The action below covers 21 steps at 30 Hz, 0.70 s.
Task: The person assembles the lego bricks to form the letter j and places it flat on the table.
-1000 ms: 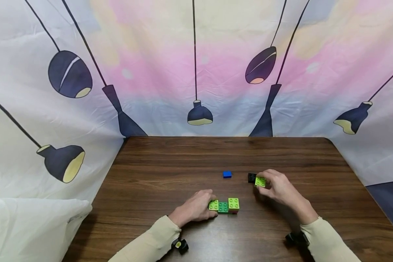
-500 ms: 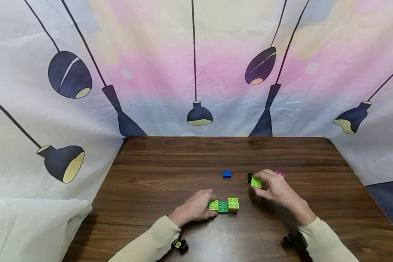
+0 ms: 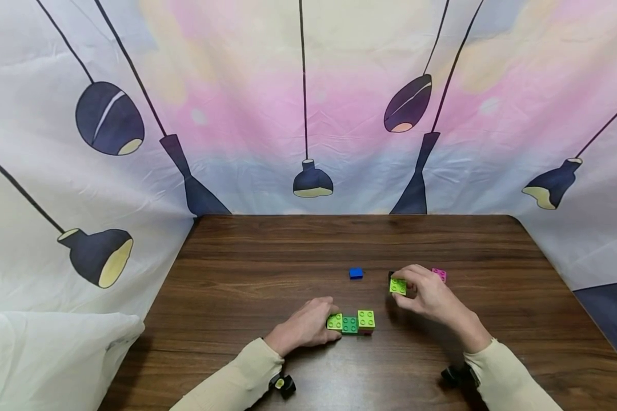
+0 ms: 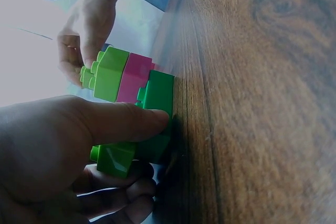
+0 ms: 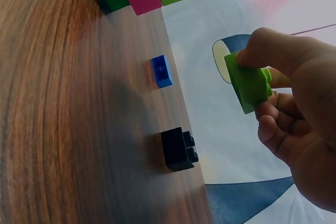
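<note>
Two hands at work on a dark wooden table, biggest stuff first:

Backdrop: printed cloth with dark hanging-lamp shapes wraps the back and both sides of the table; its top and side edges are cut off by the head view.

Left hand: rests on the table at the left end of the small brick assembly. In the left wrist view the thumb lies pressed along the dark green brick, with the other fingers curled underneath the near lime piece, so it's gripping that end. The fingertips are mostly hidden under the bricks.

Right hand: held up off the table, right of the assembly, well apart from it. Thumb and fingers pinch the loose lime green studded brick; the right wrist view shows it clear of the wood. Part of the brick is covered by the fingers.

Assembly: lime, dark green, then lime on top of a pink brick, in a row. How many layers sit under the left end, can't tell.

Black square brick: on the table, almost completely hidden behind the right hand in the head view.

Small pink brick: peeks out beyond the right hand's knuckles, half hidden.

Small blue brick: alone on the table, beyond the assembly.
</note>
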Each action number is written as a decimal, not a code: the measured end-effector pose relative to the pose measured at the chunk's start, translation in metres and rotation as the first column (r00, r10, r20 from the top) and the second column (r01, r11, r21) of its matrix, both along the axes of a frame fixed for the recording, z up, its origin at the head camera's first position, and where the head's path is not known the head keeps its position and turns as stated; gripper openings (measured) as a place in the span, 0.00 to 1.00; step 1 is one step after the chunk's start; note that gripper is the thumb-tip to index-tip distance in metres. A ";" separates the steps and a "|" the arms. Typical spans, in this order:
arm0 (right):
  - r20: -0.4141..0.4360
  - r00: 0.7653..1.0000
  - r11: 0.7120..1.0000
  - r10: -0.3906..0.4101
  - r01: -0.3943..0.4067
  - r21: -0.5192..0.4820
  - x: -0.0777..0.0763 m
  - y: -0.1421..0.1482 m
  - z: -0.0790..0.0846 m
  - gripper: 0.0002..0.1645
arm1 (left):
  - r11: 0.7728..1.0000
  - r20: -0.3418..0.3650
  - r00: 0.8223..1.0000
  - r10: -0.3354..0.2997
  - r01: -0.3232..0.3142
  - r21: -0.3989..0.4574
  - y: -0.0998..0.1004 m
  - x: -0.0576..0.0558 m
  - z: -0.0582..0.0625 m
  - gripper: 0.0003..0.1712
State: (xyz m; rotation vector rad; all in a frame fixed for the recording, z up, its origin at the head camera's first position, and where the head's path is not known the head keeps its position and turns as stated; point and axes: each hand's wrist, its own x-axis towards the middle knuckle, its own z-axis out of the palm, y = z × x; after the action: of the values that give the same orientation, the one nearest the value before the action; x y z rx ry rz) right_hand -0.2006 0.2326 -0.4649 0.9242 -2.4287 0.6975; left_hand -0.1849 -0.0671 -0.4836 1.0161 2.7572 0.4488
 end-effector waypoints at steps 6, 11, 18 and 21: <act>0.012 1.000 1.000 0.028 -0.028 -0.014 0.002 -0.002 0.001 0.20 | 1.000 0.001 1.000 -0.001 0.001 -0.006 0.000 0.000 0.001 0.24; 0.005 0.998 0.998 0.061 -0.061 -0.028 0.003 -0.005 0.001 0.19 | 1.000 0.003 1.000 0.003 -0.003 -0.012 0.000 0.001 0.001 0.25; -0.023 0.996 0.995 0.086 -0.087 -0.040 0.003 -0.008 0.003 0.19 | 1.000 -0.007 1.000 -0.005 0.005 -0.004 0.000 0.000 0.001 0.24; -0.031 0.995 0.994 0.097 -0.098 -0.045 0.003 -0.009 0.004 0.19 | 1.000 -0.004 1.000 -0.006 0.006 -0.004 0.000 0.001 0.000 0.24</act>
State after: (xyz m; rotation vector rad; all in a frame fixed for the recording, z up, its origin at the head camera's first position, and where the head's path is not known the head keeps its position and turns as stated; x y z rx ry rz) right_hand -0.1971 0.2235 -0.4614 1.0324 -2.3453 0.7670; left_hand -0.1843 -0.0671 -0.4831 1.0250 2.7569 0.4412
